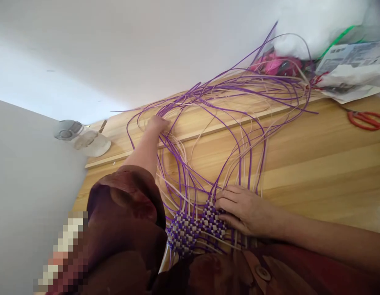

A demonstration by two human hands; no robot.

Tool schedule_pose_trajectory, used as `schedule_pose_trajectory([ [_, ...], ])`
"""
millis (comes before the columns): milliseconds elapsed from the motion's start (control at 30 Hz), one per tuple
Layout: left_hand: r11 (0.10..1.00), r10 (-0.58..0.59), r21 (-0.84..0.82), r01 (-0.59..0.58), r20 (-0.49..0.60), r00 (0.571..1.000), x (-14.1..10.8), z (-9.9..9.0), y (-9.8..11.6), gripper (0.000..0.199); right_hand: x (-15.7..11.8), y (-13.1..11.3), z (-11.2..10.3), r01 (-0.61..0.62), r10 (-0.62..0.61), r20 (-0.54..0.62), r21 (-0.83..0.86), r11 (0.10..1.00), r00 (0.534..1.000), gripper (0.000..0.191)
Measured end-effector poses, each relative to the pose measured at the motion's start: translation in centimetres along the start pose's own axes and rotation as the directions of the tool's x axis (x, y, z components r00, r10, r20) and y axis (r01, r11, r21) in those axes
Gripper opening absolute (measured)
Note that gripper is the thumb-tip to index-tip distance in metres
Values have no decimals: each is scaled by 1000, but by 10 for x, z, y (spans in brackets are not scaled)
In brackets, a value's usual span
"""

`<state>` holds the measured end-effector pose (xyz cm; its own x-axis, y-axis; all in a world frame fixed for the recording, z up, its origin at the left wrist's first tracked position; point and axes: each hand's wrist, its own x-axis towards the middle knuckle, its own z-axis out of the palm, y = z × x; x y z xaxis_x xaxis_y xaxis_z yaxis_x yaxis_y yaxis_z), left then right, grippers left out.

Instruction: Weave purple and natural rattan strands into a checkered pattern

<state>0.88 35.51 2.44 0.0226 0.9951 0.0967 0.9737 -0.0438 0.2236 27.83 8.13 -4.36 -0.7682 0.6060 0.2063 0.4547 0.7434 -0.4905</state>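
Left hand [159,123], at ten o'clock from the middle of the view, reaches out with fingers curled closed around a bundle of purple and beige strands [193,95]. Right hand [246,209], at four o'clock, lies with fingers part-bent and thumb apart, touching the right edge of the woven piece [183,234]; whether it pinches anything, I cannot tell.

Farthest left, at nine o'clock, a clear bottle [93,141] with a grey lid is near the wall. A dark red sleeve [125,200] covers the left arm at eight. The woven piece, checkered purple and beige, is at six o'clock, close against the person's front, its strands fanning out from it. They loop past the left hand and sweep over the wooden table [306,176] toward two o'clock. There, something pink [272,63] lies beside a white bag [300,41]. Printed papers [357,57] lie farther right, between two and three; orange-handled scissors [368,120] rest at three, just below them.
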Motion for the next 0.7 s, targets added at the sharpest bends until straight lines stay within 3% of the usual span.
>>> schedule_pose_trajectory([
  [100,993,-92,78,89,30,995,-25,-16,2,27,0,4,3,38,-39,-20,-20,999,999,19],
  [167,984,100,155,-92,-47,994,-66,-23,18,29,-1,6,5,54,-55,-36,-25,998,998,19],
  [233,971,241,-6,-241,-41,970,-120,-26,37,31,-2,7,6,82,-84,-65,-37,996,994,18],
  [300,951,290,-156,-266,161,944,-176,-24,51,39,-3,7,7,132,-139,-120,-68,989,983,17],
  [367,935,341,-230,-270,372,864,-221,-19,58,39,-4,7,7,185,-203,-193,-104,977,960,15],
  [400,925,359,-275,-261,414,836,-237,-14,58,36,-5,7,7,207,-230,-228,-118,971,946,13],
  [533,905,351,-391,-164,474,807,-261,10,53,30,-7,9,8,265,-299,-313,-146,953,902,7],
  [600,920,312,-368,-137,472,824,-262,20,53,36,-7,11,8,254,-288,-327,-145,956,900,10],
  [700,937,290,-298,-183,370,883,-264,29,58,37,-6,11,3,141,-180,-355,-134,981,917,18],
])
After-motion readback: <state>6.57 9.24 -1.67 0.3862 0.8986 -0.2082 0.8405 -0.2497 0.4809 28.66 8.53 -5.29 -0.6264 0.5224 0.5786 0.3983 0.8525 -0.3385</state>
